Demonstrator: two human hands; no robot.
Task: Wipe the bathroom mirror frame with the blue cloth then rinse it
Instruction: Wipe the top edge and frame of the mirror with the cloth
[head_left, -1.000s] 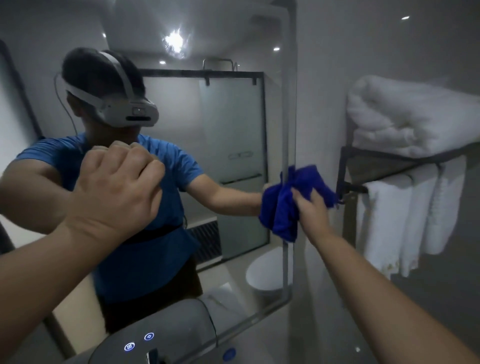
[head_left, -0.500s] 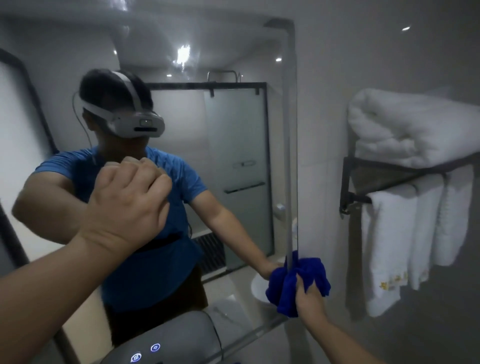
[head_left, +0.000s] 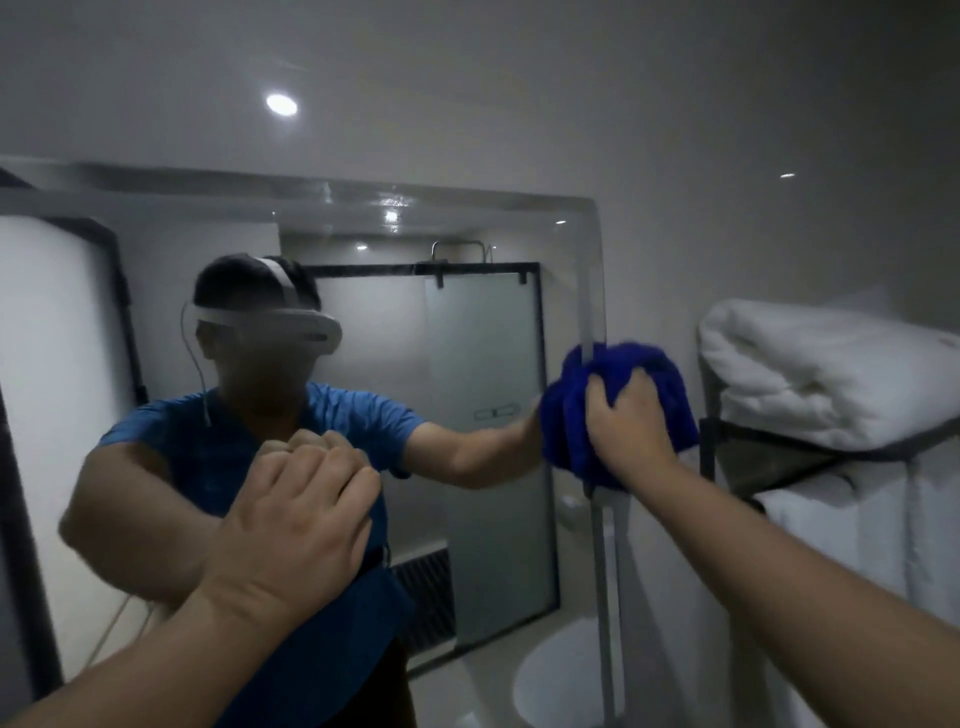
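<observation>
The wall mirror has a thin pale frame (head_left: 592, 291) running down its right edge and across the top. My right hand (head_left: 631, 423) is shut on a bunched blue cloth (head_left: 571, 415) and presses it against the right frame edge at about mid height. The cloth wraps over the edge, and its reflection merges with it in the glass. My left hand (head_left: 296, 519) is a closed fist held in front of the mirror glass, holding nothing. The mirror shows a person in a blue shirt wearing a headset.
A dark metal towel rack (head_left: 779, 447) is mounted on the wall just right of the cloth, with a folded white towel (head_left: 831, 384) on top and more white towels (head_left: 857, 535) hanging below. A shower door and a toilet appear in the reflection.
My right hand has carried the cloth up the right frame edge from near the bottom corner to mid height. The view has tilted upward. My left fist has stayed in place.
</observation>
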